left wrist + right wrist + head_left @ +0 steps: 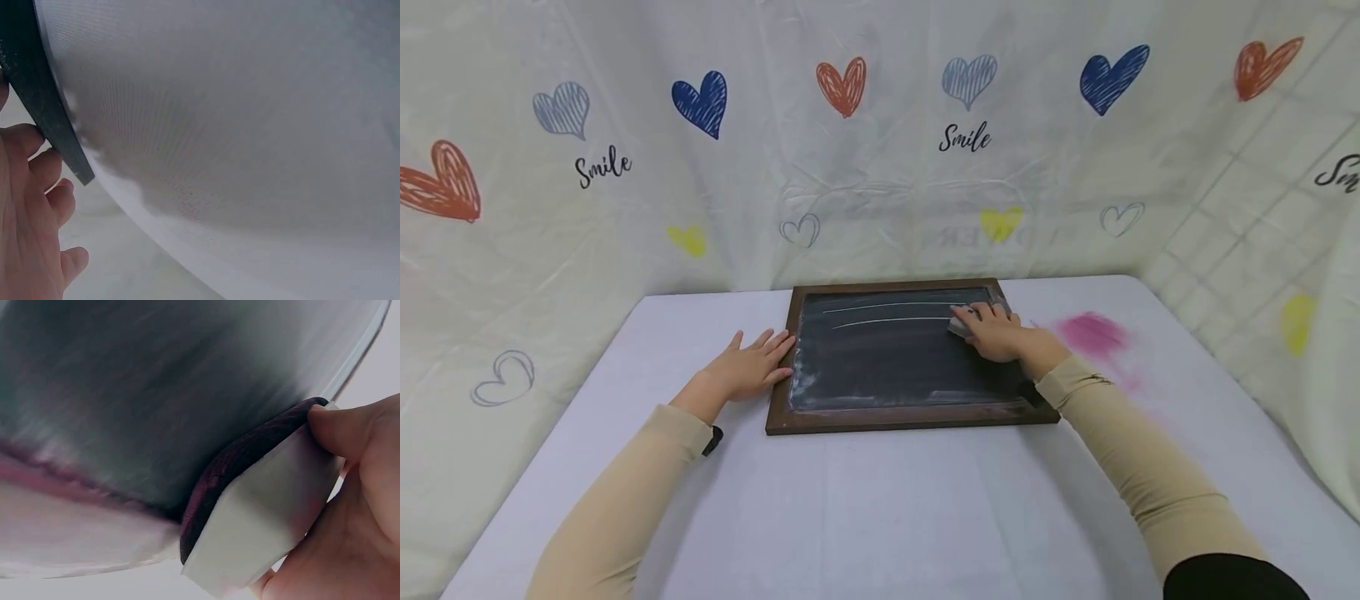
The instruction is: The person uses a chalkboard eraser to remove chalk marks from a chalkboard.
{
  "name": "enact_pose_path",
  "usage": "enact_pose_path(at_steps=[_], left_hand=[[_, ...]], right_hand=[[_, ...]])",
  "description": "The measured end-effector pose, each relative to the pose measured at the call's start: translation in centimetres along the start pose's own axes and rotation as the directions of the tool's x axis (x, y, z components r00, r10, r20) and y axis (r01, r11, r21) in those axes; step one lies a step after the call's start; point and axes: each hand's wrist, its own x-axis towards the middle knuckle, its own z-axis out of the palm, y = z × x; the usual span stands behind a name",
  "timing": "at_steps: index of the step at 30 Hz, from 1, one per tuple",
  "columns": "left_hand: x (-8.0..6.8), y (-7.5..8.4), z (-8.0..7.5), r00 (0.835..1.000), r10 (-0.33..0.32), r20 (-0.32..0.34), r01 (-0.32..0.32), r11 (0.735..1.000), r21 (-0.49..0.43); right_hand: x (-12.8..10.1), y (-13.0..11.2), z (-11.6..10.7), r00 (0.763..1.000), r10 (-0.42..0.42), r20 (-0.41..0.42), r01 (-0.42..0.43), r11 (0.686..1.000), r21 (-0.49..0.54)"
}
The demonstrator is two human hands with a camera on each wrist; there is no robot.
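Gripping the eraser point(262, 506), the right hand point(1000, 333) presses it (felt down) on the chalkboard point(887, 367).

Head camera looks forward and down over the white desk point(880, 500); both wrist cameras sit very close, sharing its dark wood-framed chalkboard point(895, 354) with it.
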Motion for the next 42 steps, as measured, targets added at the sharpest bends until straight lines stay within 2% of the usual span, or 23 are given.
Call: enact_pose_path(at_steps=[5, 11, 20, 23, 27, 31, 36, 42], left_hand=[[0.0, -0.1, 0.2, 1.000, -0.003, 0.006, 0.003, 1.000, -0.001], [0.0, 0.2, 0.1, 1.000, -0.020, 0.005, 0.020, 1.000, -0.007], [0.3, 0.2, 0.0, 1.000, -0.014, 0.018, 0.014, 1.000, 0.002], [0.4, 0.1, -0.1, 1.000, -0.019, 0.022, 0.019, 1.000, 0.010], [0.5, 0.0, -0.2, 0.999, -0.030, 0.026, 0.030, 0.999, 0.014], [0.3, 0.1, -0.4, 0.999, -0.030, 0.033, 0.030, 0.999, 0.015], [0.2, 0.2, -0.4, 0.999, -0.030, 0.032, 0.030, 0.999, 0.015], [0.3, 0.2, -0.4, 0.999, -0.033, 0.034, 0.033, 0.999, 0.016]], right_hand=[[0.4, 0.2, 0.3, 1.000, -0.006, -0.020, 0.006, 1.000, 0.026], [1.8, -2.2, 0.1, 1.000, -0.004, -0.013, 0.005, 1.000, 0.031], [5.2, -9.7, 0.5, 0.996, -0.063, 0.057, 0.066, 0.996, -0.059], [6.2, -12.5, 0.7, 0.996, -0.057, 0.071, 0.063, 0.995, -0.078], [6.6, -16.2, 0.7, 0.995, -0.075, 0.068, 0.082, 0.992, -0.097], [6.6, -18.7, 1.0, 0.990, -0.127, 0.064, 0.134, 0.985, -0.107], [6.5, -19.5, 1.3, 0.989, -0.144, 0.046, 0.148, 0.980, -0.133], [6.9, -18.1, 1.4, 0.984, -0.168, 0.062, 0.174, 0.977, -0.120]])
